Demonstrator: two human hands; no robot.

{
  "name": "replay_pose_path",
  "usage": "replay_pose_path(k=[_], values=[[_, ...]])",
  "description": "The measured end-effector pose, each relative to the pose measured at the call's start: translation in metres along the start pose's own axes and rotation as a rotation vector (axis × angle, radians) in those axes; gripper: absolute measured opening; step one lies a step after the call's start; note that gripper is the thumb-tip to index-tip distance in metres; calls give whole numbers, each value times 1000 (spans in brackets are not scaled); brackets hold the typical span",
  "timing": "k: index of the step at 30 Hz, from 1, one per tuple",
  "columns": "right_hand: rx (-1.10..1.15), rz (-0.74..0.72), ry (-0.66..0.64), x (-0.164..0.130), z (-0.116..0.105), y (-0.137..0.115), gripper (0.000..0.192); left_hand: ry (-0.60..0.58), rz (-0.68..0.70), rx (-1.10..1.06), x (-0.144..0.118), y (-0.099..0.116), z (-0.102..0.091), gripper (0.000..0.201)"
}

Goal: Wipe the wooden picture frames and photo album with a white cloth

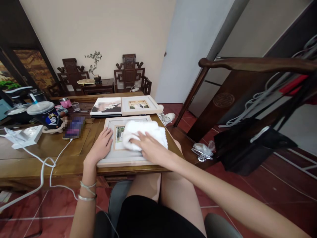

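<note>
Pressing a white cloth (145,134) on the picture frame (123,158), the right hand (148,147) is lying open, fingers spread. The left hand (101,147) is resting flat, apparently touching the frame's left edge on the bench (37,155).

Bare wooden table (37,158) lies left of the picture frame (123,158); charging cable (53,158), phone (74,128) and cup (48,115) crowd it.

Wooden table (74,158): picture frame (109,158), phone (74,128), cup (48,115).
</note>
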State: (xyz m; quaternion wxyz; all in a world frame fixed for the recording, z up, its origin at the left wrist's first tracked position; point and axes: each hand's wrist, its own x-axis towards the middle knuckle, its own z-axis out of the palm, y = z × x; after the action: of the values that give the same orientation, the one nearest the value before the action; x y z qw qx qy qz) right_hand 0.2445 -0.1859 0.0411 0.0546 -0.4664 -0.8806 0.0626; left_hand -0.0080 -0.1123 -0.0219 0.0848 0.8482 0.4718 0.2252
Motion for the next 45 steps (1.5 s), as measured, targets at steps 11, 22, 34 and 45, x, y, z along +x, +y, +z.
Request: replay_pose_path(k=[11, 22, 34, 45], values=[[-265, 56, 56, 70, 10, 55, 73, -13, -19, -14, 1, -1, -3, 52], [1, -229, -201, -30, -27, -17, 64, 32, -63, -27, 1, 3, 1, 53], [-106, -1, 163, 72, 14, 50, 81, 9, -18, -32, 0, -1, 1, 53], [-138, -141, -191, 19, -15, 9, 75, 20, -42, -42, 0, 2, 4, 54]])
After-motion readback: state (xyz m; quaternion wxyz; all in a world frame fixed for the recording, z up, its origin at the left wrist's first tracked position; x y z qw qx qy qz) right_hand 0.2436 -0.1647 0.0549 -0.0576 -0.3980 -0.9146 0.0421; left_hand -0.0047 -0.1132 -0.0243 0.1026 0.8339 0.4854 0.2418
